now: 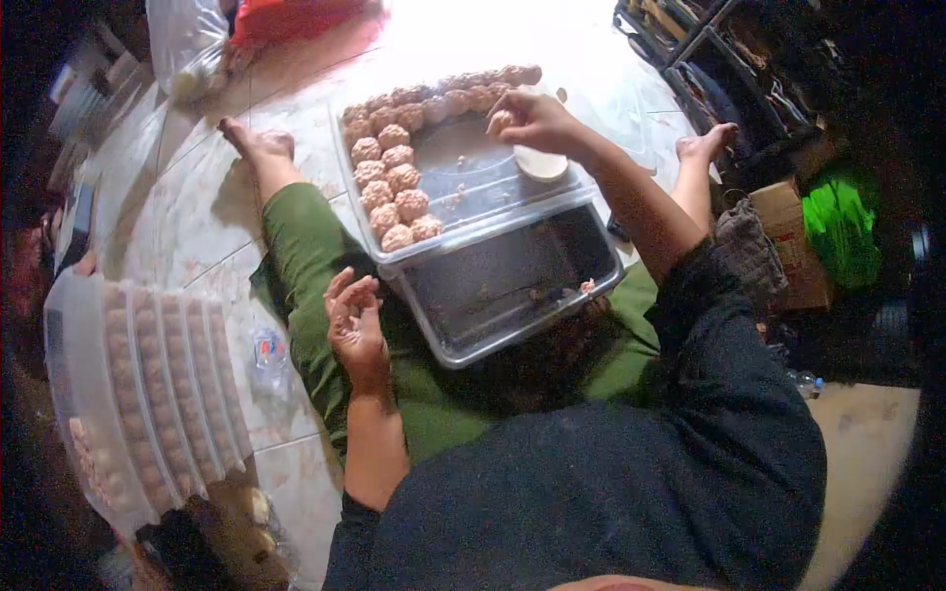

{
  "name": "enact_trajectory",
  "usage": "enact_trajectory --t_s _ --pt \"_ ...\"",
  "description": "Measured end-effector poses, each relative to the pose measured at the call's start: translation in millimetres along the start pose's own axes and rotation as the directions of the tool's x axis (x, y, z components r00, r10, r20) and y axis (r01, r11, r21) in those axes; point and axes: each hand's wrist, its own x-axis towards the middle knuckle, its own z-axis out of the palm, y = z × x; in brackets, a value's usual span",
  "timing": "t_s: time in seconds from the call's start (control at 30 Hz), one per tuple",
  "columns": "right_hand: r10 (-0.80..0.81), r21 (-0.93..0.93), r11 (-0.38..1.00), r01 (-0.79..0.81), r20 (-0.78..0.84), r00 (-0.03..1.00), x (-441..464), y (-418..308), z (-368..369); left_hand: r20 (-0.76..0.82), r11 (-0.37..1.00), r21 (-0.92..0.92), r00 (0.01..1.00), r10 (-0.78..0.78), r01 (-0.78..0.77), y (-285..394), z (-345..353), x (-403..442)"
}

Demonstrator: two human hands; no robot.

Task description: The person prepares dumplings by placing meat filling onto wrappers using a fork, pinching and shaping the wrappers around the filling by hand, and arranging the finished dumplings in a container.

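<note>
My right hand (pixel 537 123) pinches a lumpy brown ball (pixel 505 120) above a clear plastic tray (pixel 463 234). Rows of similar lumpy balls (pixel 402 177) line the tray's left side and far edge. Beneath that hand, inside the tray, lies a pale round piece (pixel 541 164), partly hidden; I cannot make out what it is. My left hand (pixel 355 320) is raised over my left thigh, fingers loosely curled and apart, with bits of residue on the skin and nothing seen in it. It is nearest to a clear bin (pixel 503 305) with a few crumbs.
A stack of translucent containers (pixel 168 384) filled with balls stands on the tiled floor at left. A clear plastic cup or wrapper (pixel 269 353) lies beside it. A cardboard box (pixel 783 241), a green bag (pixel 841 236) and a dark shelf (pixel 729 74) stand at right.
</note>
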Motion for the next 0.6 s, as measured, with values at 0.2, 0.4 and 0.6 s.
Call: enact_trajectory --t_s 0.2,0.4,0.6 --pt "0.188 -0.419 0.865 -0.275 -0.237 0.953 30.7 30.1 -35.5 -0.053 1.000 0.011 0.998 -0.019 0.020 -0.6 12.4 8.0" --pt "0.262 -0.124 0.940 -0.317 -0.333 0.906 53.4 69.0 -22.6 -0.029 0.999 0.027 0.999 0.020 -0.020 -11.1 13.9 11.2" --pt "0.218 -0.242 0.909 -0.340 -0.419 0.882 32.5 76.2 -22.8 -0.041 1.000 0.011 0.999 -0.013 0.014 -12.9 15.0 9.5"
